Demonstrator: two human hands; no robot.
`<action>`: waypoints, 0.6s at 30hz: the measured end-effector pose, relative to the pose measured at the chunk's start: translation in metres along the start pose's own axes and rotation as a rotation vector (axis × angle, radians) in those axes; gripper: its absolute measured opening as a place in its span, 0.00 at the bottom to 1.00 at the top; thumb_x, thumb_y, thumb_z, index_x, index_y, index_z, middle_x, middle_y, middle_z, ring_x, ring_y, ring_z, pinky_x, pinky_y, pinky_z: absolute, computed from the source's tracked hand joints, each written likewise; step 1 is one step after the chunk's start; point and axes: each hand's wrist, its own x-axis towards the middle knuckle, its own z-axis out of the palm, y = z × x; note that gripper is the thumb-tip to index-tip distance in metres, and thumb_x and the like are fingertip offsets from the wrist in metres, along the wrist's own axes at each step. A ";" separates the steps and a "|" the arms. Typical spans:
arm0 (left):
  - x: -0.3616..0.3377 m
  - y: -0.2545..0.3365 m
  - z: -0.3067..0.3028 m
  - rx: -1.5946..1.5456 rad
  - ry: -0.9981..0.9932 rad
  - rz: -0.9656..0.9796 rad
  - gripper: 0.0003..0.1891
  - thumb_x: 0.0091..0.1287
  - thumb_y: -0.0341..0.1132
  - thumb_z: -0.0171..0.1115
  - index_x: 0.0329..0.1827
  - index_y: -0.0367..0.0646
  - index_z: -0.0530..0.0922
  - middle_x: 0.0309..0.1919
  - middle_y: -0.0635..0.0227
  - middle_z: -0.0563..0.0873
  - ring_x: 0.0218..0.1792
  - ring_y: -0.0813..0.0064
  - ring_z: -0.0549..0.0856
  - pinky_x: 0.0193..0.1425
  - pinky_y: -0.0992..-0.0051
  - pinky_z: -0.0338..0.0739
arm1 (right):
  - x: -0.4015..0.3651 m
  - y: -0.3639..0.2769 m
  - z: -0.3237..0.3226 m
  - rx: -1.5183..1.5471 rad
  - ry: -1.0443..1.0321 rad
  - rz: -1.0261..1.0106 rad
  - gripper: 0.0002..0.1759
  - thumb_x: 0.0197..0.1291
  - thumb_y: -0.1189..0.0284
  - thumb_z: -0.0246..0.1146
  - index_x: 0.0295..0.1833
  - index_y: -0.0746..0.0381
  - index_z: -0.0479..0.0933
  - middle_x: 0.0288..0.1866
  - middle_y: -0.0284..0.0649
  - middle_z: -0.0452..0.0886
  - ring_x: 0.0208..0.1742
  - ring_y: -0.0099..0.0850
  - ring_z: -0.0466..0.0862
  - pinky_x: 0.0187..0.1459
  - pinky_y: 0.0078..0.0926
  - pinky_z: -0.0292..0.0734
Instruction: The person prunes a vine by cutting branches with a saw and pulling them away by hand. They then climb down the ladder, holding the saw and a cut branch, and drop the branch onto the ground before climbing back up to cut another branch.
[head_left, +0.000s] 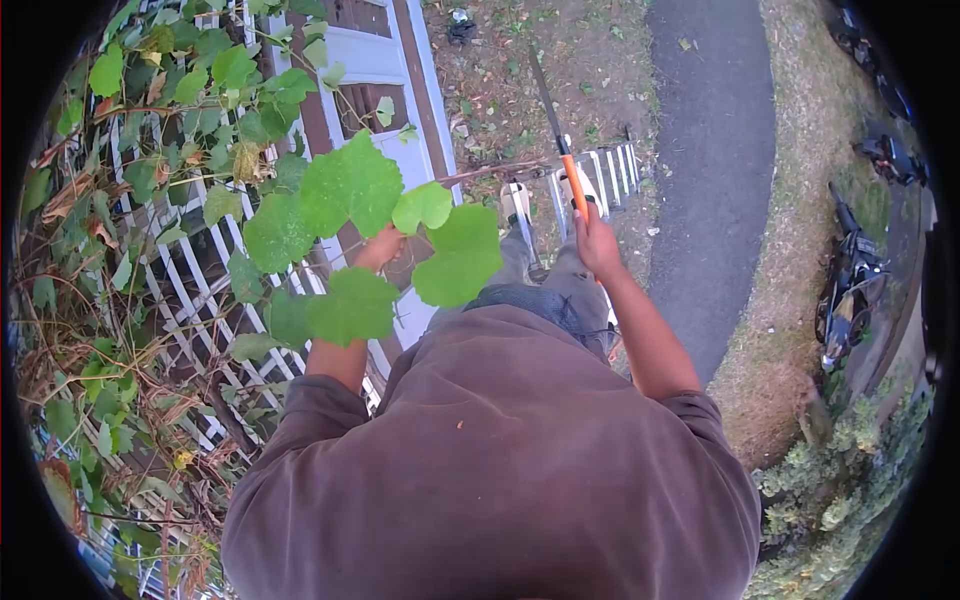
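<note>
My right hand (pixel 597 245) is wrapped round the orange handle of a long tool (pixel 574 180) with a narrow dark blade, which points forward and away from me. My left hand (pixel 380 247) shows partly behind broad green leaves (pixel 460 258); its fingers are curled in on the leafy vine, though part of the grip is hidden. A thin brown vine stem (pixel 500 171) reaches from these leaves toward the tool, crossing in front of my shoes. Below me stands a metal ladder (pixel 612 172), and my light-coloured shoes (pixel 517 202) are on it.
White lattice (pixel 205 300) overgrown with vines (pixel 100 380) fills the left side, beside a white-framed structure (pixel 372 60). Leaf-strewn ground (pixel 590 60) lies below, with a dark paved path (pixel 712 180) to the right. Several motorcycles (pixel 852 280) and a bush (pixel 850 500) are farther right.
</note>
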 end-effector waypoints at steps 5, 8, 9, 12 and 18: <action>0.041 -0.016 0.030 -0.050 0.101 -0.021 0.29 0.73 0.57 0.68 0.64 0.41 0.82 0.23 0.74 0.77 0.18 0.79 0.73 0.22 0.71 0.68 | 0.007 0.057 0.044 0.016 -0.078 -0.010 0.22 0.82 0.56 0.53 0.63 0.64 0.73 0.41 0.66 0.86 0.45 0.70 0.85 0.49 0.67 0.78; 0.051 -0.006 0.031 -0.080 0.086 -0.011 0.29 0.74 0.57 0.68 0.63 0.41 0.82 0.23 0.73 0.77 0.18 0.79 0.73 0.22 0.71 0.68 | 0.010 0.077 0.064 -0.078 -0.149 0.057 0.23 0.81 0.55 0.53 0.63 0.65 0.74 0.41 0.67 0.86 0.46 0.70 0.85 0.51 0.67 0.78; 0.050 -0.006 0.029 -0.079 0.068 -0.008 0.28 0.74 0.57 0.67 0.63 0.41 0.82 0.23 0.73 0.77 0.18 0.79 0.73 0.22 0.71 0.68 | 0.012 0.068 0.066 -0.075 -0.160 0.059 0.23 0.81 0.55 0.53 0.63 0.65 0.74 0.41 0.67 0.86 0.46 0.70 0.85 0.51 0.67 0.78; 0.043 0.007 0.033 -0.060 -0.009 0.031 0.28 0.75 0.57 0.67 0.62 0.41 0.82 0.23 0.73 0.76 0.18 0.79 0.73 0.22 0.71 0.68 | 0.018 0.016 0.045 0.018 -0.119 0.081 0.23 0.82 0.53 0.52 0.64 0.62 0.74 0.44 0.66 0.86 0.49 0.68 0.86 0.50 0.62 0.79; 0.012 0.037 0.022 -0.082 -0.031 0.064 0.26 0.76 0.56 0.66 0.61 0.41 0.82 0.22 0.73 0.76 0.18 0.79 0.72 0.22 0.71 0.68 | 0.044 -0.026 0.027 0.462 -0.176 0.325 0.21 0.82 0.51 0.56 0.57 0.59 0.73 0.25 0.37 0.74 0.22 0.31 0.78 0.25 0.35 0.75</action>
